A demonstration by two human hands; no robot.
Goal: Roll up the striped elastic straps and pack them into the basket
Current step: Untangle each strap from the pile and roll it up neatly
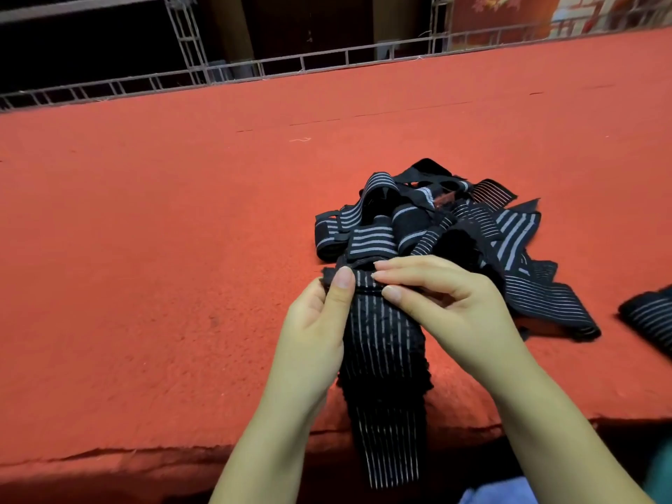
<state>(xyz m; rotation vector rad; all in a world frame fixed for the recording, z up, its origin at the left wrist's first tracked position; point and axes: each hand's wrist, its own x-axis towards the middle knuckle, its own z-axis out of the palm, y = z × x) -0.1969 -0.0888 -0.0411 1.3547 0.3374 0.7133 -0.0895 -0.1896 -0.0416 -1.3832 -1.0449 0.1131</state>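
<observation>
A black elastic strap with thin white stripes (381, 343) runs from my hands down over the table's front edge toward my lap. My left hand (316, 321) pinches its far end on the left side, thumb on top. My right hand (447, 303) pinches the same end from the right with thumb and fingertips, where the end is folded over. Just beyond my hands lies a tangled pile of several more striped straps (436, 220). No basket is in view.
The table is covered in red felt (163, 231). Another striped strap (651, 314) lies at the right edge of view. A metal truss rail (254, 67) runs along the table's far side. The front edge of the felt (109, 452) is close to me.
</observation>
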